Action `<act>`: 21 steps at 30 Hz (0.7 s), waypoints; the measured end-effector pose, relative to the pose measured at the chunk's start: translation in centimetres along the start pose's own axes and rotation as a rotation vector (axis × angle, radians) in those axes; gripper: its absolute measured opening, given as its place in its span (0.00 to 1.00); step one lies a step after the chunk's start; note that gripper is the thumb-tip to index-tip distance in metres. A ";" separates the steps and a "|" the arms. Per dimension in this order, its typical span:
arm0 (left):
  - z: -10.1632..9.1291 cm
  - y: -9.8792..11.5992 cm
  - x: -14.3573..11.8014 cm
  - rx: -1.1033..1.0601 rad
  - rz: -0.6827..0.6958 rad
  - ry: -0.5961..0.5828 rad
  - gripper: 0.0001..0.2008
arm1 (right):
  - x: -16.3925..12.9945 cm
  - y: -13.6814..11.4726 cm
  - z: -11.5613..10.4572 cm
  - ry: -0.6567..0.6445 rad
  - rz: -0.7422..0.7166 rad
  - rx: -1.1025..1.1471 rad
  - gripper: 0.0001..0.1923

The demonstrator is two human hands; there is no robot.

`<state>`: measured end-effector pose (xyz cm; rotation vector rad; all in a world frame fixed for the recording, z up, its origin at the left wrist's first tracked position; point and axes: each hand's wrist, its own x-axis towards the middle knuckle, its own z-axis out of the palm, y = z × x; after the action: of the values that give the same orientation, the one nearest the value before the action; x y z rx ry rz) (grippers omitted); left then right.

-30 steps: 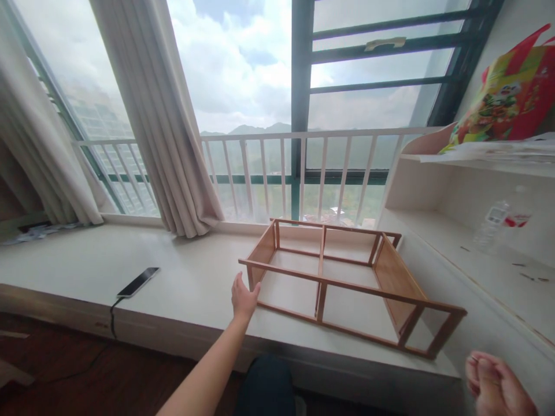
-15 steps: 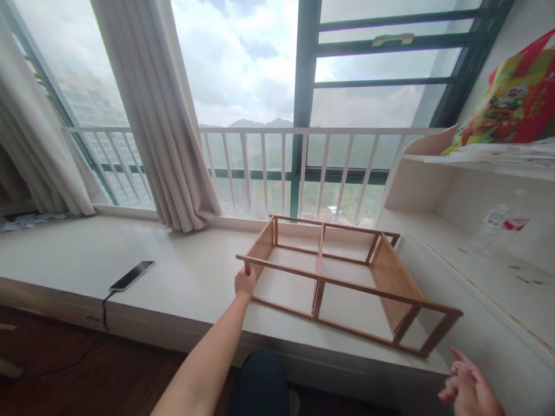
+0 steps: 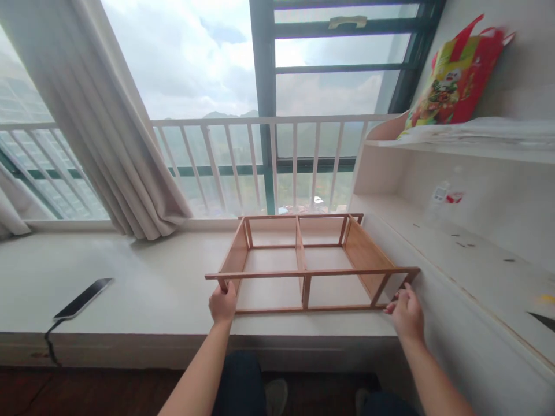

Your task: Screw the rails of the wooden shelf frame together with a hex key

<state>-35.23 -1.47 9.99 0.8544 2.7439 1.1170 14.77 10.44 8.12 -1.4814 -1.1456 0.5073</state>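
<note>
hands now both on the wooden rack (image 3: 303, 263), where half a second ago only one was. left hand (image 3: 222, 303) is clenched round the near left corner post, at lower centre of the frame. right hand (image 3: 405, 312), which a moment back hung open and clear at the lower right edge, has come in and closed its fingers on the near right corner post. rack has also turned: its near rail lay slanted toward lower right before and now runs level across the frame, square to the viewer. judgement: the rack is held at two corners and under control of both hands.

location: rack lies flat on the white surface (image 3: 143, 289) below the window, centre of frame, its right end just beside the white shelf (image 3: 468, 242).

count: one rack, divided into four open bays; one phone (image 3: 82, 298) with cable at lower left; one curtain (image 3: 104, 133) at upper left; one coloured bag (image 3: 455, 78) at upper right; one clear bottle (image 3: 442, 199) on the shelf, blurred.
</note>
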 end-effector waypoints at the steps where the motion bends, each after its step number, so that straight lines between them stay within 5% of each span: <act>1: -0.1 0.0 -0.4 -0.003 -0.003 0.016 0.16 | 0.7 0.2 0.0 -0.004 0.019 -0.004 0.39; 10: -0.6 -0.2 -1.4 -0.057 0.018 0.105 0.17 | 1.9 0.5 -0.1 -0.087 0.088 0.032 0.40; 17: 0.1 -1.0 -1.4 -0.217 0.086 0.172 0.16 | -6.6 1.3 -2.2 -0.154 0.084 0.085 0.41; 21: 1.4 -1.4 -1.1 -0.335 0.135 0.244 0.14 | -11.4 3.2 -3.2 -0.323 0.130 0.134 0.38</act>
<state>-34.62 -2.02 7.84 0.9182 2.5879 1.7513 13.68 -0.55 2.83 -1.3947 -1.2415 0.9219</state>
